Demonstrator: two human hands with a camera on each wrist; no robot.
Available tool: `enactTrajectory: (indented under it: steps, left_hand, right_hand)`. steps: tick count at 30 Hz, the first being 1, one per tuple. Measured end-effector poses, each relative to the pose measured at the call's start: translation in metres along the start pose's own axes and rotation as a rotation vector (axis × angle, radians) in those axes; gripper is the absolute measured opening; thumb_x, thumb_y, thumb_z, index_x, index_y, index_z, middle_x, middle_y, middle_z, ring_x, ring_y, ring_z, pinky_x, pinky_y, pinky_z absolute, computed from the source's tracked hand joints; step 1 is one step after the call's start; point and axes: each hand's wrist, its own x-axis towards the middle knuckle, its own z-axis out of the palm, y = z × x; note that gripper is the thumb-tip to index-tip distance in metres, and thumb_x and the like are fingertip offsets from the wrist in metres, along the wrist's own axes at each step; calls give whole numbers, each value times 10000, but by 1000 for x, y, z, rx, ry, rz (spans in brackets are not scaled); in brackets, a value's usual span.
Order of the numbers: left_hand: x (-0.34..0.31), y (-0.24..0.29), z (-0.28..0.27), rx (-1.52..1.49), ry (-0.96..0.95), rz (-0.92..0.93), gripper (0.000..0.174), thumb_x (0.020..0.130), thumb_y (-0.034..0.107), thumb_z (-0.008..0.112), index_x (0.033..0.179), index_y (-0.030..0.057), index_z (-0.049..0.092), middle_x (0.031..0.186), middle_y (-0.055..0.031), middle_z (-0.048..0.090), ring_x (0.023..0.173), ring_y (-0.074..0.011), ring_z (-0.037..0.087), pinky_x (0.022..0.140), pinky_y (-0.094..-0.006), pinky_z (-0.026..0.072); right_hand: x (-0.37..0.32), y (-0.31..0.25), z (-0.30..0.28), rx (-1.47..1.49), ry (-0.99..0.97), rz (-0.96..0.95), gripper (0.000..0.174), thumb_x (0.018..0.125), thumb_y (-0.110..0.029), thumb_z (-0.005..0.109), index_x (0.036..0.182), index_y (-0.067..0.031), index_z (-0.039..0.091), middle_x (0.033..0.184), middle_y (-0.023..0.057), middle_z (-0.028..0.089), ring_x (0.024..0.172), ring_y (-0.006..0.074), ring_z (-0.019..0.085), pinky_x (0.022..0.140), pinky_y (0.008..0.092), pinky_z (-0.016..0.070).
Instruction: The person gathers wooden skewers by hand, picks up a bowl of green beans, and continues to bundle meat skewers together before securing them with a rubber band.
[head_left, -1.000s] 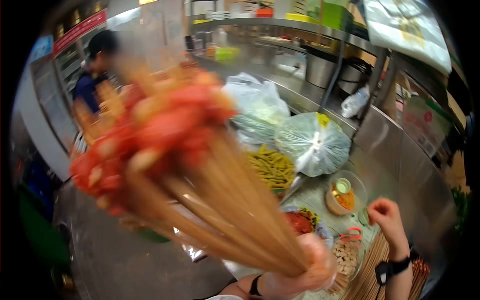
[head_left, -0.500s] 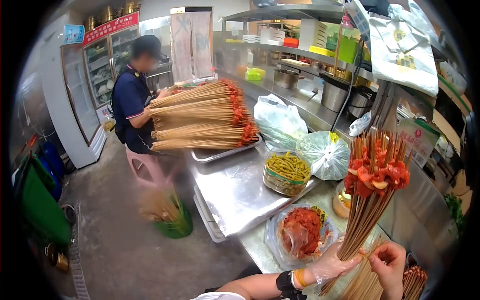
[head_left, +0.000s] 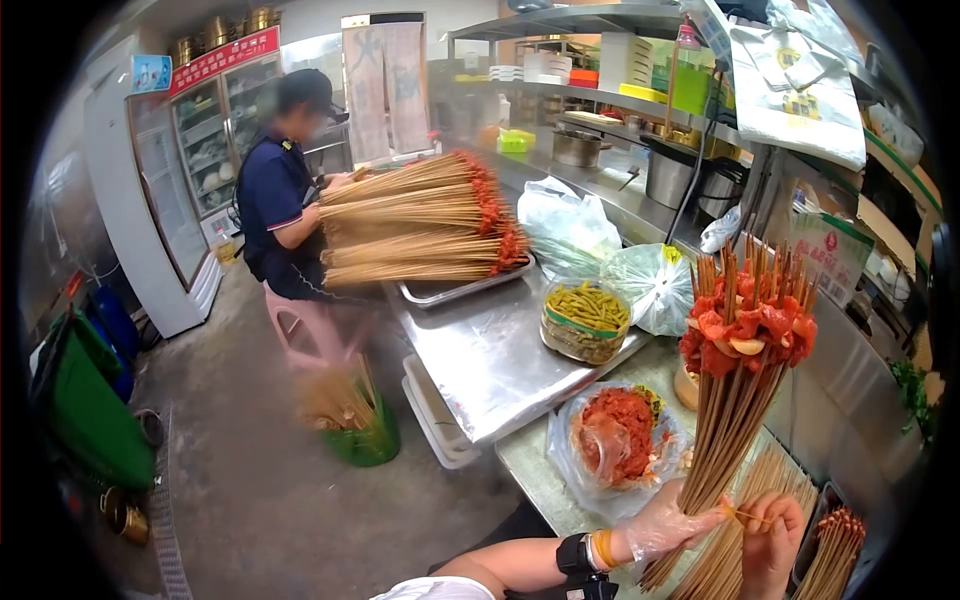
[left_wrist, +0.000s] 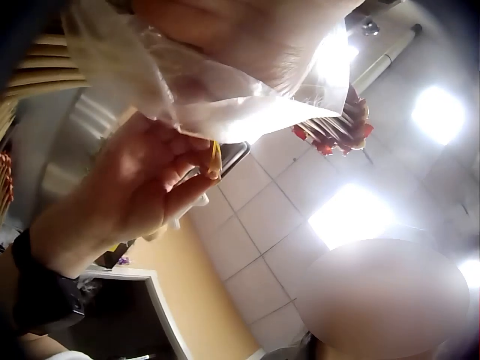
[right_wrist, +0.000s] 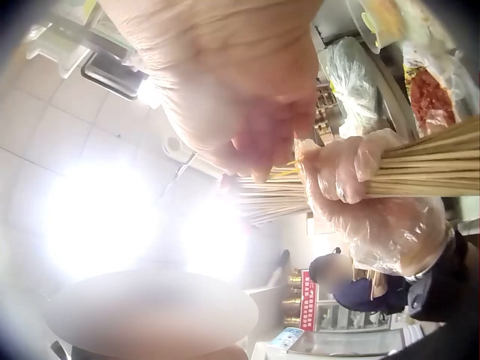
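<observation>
My left hand (head_left: pixel 665 525), in a clear plastic glove, grips a thick bundle of bamboo skewers (head_left: pixel 722 430) by the bare sticks. Red meat pieces (head_left: pixel 745 335) with pale slices among them are threaded near the upper ends, and the bundle stands nearly upright. Beside it my bare right hand (head_left: pixel 772 540) pinches a thin yellow rubber band (head_left: pixel 745 515), stretched from the left hand's fingertips. In the right wrist view the gloved fingers (right_wrist: pixel 337 169) wrap the sticks, with the band (right_wrist: pixel 289 166) close by. More yellow bands circle the left wrist.
A bag of red meat (head_left: pixel 615 435) lies left of the hands. Loose bamboo sticks (head_left: pixel 775 475) and finished skewers (head_left: pixel 835 545) lie on the right. Green beans fill a tub (head_left: pixel 585 345). Across the steel table (head_left: pixel 470 375), a seated person (head_left: pixel 285 190) works behind a large skewer pile (head_left: pixel 420 225).
The bundle swung from large and blurred across the view to upright at the right. The right hand came over to the left hand, then drew slightly away, stretching the band.
</observation>
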Motion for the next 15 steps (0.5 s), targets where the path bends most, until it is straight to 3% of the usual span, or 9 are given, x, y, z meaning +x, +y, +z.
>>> enactTrajectory:
  steps: [2,5,8,9,12,15]
  left_hand:
    - [-3,2,3,-13,8,-4,152,902,120,622,1019,40,569,634,29,489,461,-42,384,416,-207,306]
    - [-3,-2,-1,49,7,24,158,904,148,625,997,37,562,617,29,480,458,-44,388,416,-209,308]
    - [-3,-5,-4,73,63,25,166,904,174,628,966,38,555,595,33,466,454,-47,388,415,-212,310]
    - [-4,-6,-5,72,90,18,170,904,182,629,955,39,552,588,34,461,452,-47,387,414,-213,311]
    - [-1,-11,-11,8,44,5,168,905,187,629,965,49,553,587,37,460,453,-49,390,413,-218,311]
    - [-2,-4,-9,-14,70,39,153,907,215,631,925,72,581,601,35,482,481,-55,421,431,-223,335]
  right_hand:
    - [-3,2,1,52,36,-68,285,904,-267,610,770,-80,443,705,45,469,712,165,460,705,302,389]
    - [-9,-4,15,380,58,-96,215,893,-196,611,782,-67,480,692,35,484,684,142,460,673,273,394]
    - [-25,-22,6,463,55,-40,185,912,-237,612,999,-77,575,504,-18,430,837,198,506,1043,499,328]
    - [-24,-30,17,457,29,-62,118,932,-184,581,991,-82,579,480,-11,391,776,126,491,1012,439,362]
    - [-32,-39,26,-77,170,29,71,929,-135,569,886,-77,564,564,-7,436,745,131,473,879,358,389]
    - [-27,-38,32,-261,283,373,128,906,-149,585,824,-61,540,655,4,476,742,158,466,801,325,364]
